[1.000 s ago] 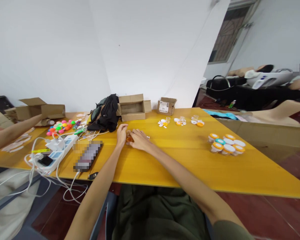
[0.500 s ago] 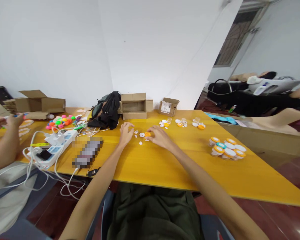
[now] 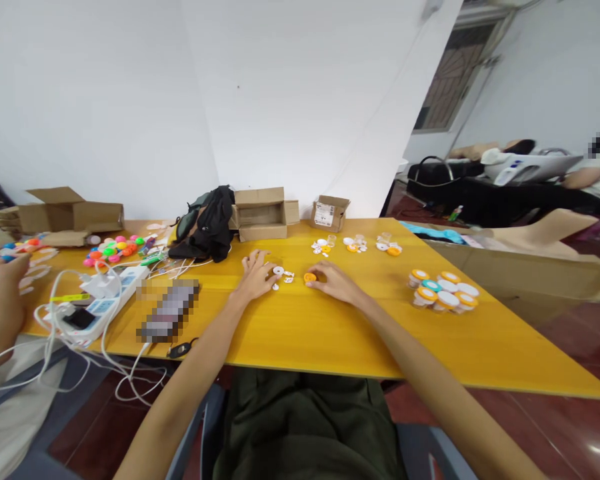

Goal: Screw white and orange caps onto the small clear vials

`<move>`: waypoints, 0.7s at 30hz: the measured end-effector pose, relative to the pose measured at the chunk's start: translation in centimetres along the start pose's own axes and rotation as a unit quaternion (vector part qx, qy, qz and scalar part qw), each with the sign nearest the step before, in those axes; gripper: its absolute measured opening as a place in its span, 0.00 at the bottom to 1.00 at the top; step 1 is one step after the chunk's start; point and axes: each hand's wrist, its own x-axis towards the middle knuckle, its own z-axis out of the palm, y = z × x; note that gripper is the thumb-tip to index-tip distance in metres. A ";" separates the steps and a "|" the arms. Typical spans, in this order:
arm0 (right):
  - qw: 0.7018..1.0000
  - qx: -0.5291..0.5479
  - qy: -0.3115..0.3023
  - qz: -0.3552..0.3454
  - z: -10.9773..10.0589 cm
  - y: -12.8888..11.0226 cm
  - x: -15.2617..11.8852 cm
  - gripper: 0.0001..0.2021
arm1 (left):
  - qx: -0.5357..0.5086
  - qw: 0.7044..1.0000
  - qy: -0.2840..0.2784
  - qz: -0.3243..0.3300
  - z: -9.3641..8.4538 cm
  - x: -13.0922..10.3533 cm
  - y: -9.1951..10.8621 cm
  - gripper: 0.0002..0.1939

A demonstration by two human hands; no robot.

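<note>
My left hand (image 3: 254,275) is over the yellow table (image 3: 300,327) with its fingers apart, its fingertips beside a white disc (image 3: 279,271). Whether it touches the disc is hard to tell. Between my two hands lie small white pieces (image 3: 289,277), and another small white piece (image 3: 275,287) sits nearer to me. My right hand (image 3: 333,281) has its thumb and fingers closed on an orange round part (image 3: 310,278) at the table surface.
Clear jars with orange, white and teal lids (image 3: 447,287) stand at the right. Sets of loose parts (image 3: 355,245) lie farther back, before a small box (image 3: 330,213). Left are a phone (image 3: 171,311), a power strip (image 3: 107,303), colourful balls (image 3: 113,250) and another person's hands (image 3: 5,267).
My right hand has moved the orange part rightward, away from the white disc. My left hand has come closer to the disc, its fingers more spread. The view has shifted slightly.
</note>
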 end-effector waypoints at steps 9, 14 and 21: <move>0.998 -0.021 0.051 -0.039 1.1 -1.4 0.3 0.12 | -0.020 0.999 0.020 -0.020 0.5 0.5 0.3 0.05; 0.993 -0.018 0.070 -0.093 2.6 -4.0 1.1 0.08 | -0.043 0.995 0.066 -0.064 -0.1 0.5 0.5 0.04; 0.996 0.002 0.038 -0.077 4.9 -6.1 2.4 0.02 | -0.062 0.984 0.131 -0.106 -1.1 0.7 0.5 0.04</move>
